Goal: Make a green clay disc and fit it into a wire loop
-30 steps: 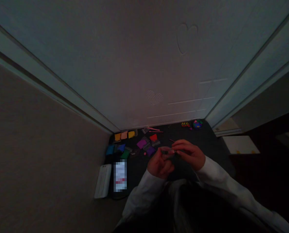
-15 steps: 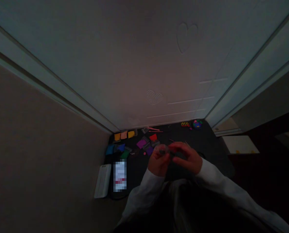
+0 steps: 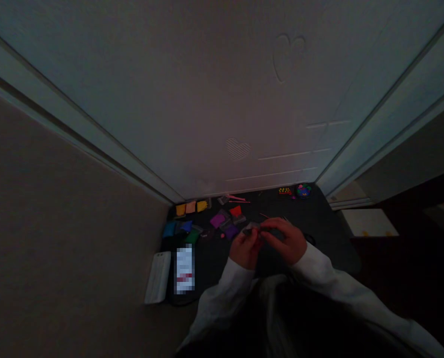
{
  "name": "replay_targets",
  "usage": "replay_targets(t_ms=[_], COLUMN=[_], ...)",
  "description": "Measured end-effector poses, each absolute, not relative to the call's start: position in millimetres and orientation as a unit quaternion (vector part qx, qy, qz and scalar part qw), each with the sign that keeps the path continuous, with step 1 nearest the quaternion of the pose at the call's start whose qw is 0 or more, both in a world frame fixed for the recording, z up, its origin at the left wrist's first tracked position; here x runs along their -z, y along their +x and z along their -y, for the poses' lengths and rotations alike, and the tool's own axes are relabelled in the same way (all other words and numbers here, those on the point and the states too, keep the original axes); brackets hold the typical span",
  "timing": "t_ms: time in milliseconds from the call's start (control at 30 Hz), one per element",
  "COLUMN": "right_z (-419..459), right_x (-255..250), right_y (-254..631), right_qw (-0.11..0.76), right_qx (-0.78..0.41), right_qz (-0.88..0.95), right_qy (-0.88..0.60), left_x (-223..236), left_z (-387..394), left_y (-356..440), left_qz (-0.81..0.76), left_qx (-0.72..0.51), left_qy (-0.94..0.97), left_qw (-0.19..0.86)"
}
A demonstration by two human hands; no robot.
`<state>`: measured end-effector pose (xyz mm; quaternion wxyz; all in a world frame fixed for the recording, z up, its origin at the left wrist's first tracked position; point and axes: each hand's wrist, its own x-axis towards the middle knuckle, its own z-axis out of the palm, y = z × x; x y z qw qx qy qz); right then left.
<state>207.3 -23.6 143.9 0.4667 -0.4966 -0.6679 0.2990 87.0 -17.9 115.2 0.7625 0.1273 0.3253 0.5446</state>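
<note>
My left hand [image 3: 243, 251] is closed on a small clear plastic packet [image 3: 248, 230] with something dark in it, held over the dark tabletop [image 3: 214, 278]. Against its right side, my right hand [image 3: 288, 242] pinches with thumb and fingertips; whether it grips the packet or a bit of its dark content is too dim to tell. Just left of the hands lie a violet packet [image 3: 230, 230], a purple packet [image 3: 218, 221] and a red packet [image 3: 236, 211]. A small pink ball [image 3: 222, 236] rests beside them.
Yellow [image 3: 201, 205], green [image 3: 192, 236] and blue packets [image 3: 168, 229] lie at the left. A blurred bright screen [image 3: 184, 271] and a white case [image 3: 158, 277] are nearer. Pink sticks [image 3: 239, 201], a yellow-dotted piece [image 3: 284, 191] and a round colourful piece [image 3: 303, 191] lie along the wall.
My right hand has moved slightly left and its fingers have closed in against the left hand. The clear packet sits lower and is more covered by fingers.
</note>
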Motion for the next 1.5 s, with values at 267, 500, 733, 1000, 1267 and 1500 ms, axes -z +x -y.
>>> replay_targets(t_ms=[267,500,733,1000,1267,1500], right_z=[23.2,22.4,14.4,10.9,13.9,13.4], right_x=[-130.0,-137.1,-138.9,-145.3,-145.6,-144.5], right_y=[207.0,207.4,221.5,219.1,209.8,208.4], right_qw=[0.479,0.470,0.460,0.424,0.428,0.417], right_qx=[-0.386,-0.394,-0.477,-0.376,-0.274,-0.284], right_qz=[0.601,0.627,0.618,0.713,0.705,0.697], right_qy=[-0.510,-0.481,-0.423,-0.413,-0.494,-0.510], left_x=[-116.9,-110.2,-123.6,-128.6,-124.3,-123.9], left_z=[16.3,16.1,19.5,21.9,25.4,26.5], left_y=[87.0,84.4,83.8,82.6,87.0,89.1], left_qz=[-0.345,-0.421,-0.358,-0.341,-0.308,-0.295], left_qx=[-0.563,-0.535,-0.526,-0.484,-0.479,-0.468], left_qy=[0.179,0.212,0.171,0.087,0.015,0.005], left_qw=[0.729,0.701,0.752,0.801,0.822,0.833])
